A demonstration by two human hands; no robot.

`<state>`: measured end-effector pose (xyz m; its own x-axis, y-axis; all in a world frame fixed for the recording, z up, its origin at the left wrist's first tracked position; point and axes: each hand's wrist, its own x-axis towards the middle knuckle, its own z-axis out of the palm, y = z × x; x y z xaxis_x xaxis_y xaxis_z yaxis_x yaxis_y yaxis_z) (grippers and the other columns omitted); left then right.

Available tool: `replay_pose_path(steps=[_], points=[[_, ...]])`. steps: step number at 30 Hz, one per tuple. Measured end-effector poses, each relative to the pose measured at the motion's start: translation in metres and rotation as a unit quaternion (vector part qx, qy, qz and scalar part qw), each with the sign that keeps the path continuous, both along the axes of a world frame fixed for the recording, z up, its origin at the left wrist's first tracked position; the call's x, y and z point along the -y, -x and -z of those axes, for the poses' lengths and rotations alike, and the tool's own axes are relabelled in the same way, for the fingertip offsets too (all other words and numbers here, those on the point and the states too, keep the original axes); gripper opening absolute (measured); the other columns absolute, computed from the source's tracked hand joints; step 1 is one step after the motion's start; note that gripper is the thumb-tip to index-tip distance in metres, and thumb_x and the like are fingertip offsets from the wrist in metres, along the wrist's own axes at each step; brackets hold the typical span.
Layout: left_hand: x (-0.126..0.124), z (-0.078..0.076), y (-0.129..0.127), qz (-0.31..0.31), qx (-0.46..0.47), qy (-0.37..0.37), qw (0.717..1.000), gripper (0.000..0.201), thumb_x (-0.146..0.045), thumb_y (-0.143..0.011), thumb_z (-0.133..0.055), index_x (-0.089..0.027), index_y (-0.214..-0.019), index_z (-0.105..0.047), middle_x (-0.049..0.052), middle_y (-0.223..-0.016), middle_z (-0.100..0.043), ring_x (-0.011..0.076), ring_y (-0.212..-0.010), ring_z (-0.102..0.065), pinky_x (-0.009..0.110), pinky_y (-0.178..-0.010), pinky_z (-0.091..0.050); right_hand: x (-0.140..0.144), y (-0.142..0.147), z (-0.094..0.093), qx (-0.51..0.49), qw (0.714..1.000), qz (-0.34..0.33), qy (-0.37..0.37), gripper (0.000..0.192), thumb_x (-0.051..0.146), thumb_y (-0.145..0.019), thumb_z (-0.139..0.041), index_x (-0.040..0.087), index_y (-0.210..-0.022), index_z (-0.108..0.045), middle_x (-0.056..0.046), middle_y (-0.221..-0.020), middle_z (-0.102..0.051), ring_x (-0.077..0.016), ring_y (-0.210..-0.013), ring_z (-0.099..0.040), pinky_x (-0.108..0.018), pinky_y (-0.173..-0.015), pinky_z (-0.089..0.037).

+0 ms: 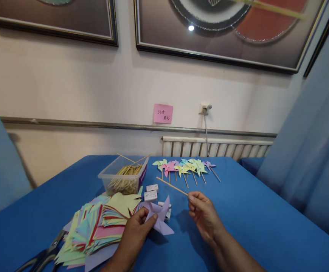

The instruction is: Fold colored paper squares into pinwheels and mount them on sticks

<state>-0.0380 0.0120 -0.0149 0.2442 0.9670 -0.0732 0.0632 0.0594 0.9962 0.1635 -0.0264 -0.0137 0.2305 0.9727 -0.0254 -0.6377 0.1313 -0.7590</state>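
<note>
My left hand (137,230) pinches a purple paper pinwheel (160,217) between thumb and fingers, just right of the paper pile. Its folded blades point outward. In my right hand (204,213) is a thin wooden stick (171,186), gripped at one end and slanting up to the left, apart from the pinwheel. A stack of coloured cut paper sheets (96,226) fans out beside my left hand. Two small white boxes (150,195) lie behind the pinwheel, and another small white object is partly hidden under it.
A clear plastic bin (107,176) full of wooden sticks stands behind the paper. Several pinwheels on sticks (181,168) lie at the table's far edge. Dark-handled scissors (49,251) rest at the left front. The blue-covered table (238,211) meets a radiator (218,148) behind.
</note>
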Motion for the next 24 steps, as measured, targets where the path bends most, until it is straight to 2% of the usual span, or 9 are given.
replay_pose_path(steps=[12,18,24], points=[[0.0,0.0,-0.001,-0.004,-0.019,0.005,1.0,0.033,-0.047,-0.058,-0.069,-0.017,-0.069,-0.059,0.0,-0.065,-0.063,0.0201,-0.064,-0.059,0.027,-0.06,-0.045,-0.007,-0.007,0.004,-0.08,0.997,-0.024,0.005,0.024,0.023,-0.063,-0.078,0.016,-0.082,-0.066,0.003,-0.066,-0.053,-0.0068,-0.054,-0.048,-0.017,-0.048,-0.039],[0.0,0.0,-0.001,0.004,-0.008,-0.003,1.0,0.031,-0.045,-0.062,-0.067,-0.017,-0.073,-0.061,0.0,-0.069,-0.064,0.0189,-0.064,-0.058,0.028,-0.062,-0.044,-0.009,-0.006,0.01,-0.071,0.996,-0.054,0.024,0.023,0.033,-0.067,-0.075,0.015,-0.076,-0.066,0.003,-0.064,-0.054,-0.006,-0.051,-0.048,-0.017,-0.048,-0.04],[0.002,-0.003,-0.002,-0.023,-0.019,-0.019,0.999,0.03,-0.045,-0.062,-0.066,-0.017,-0.07,-0.061,0.0,-0.065,-0.063,0.0184,-0.064,-0.057,0.027,-0.06,-0.043,-0.009,-0.003,0.014,-0.053,0.997,-0.038,0.036,0.024,0.036,-0.068,-0.074,0.015,-0.074,-0.064,0.003,-0.062,-0.054,-0.0054,-0.048,-0.046,-0.017,-0.045,-0.037]])
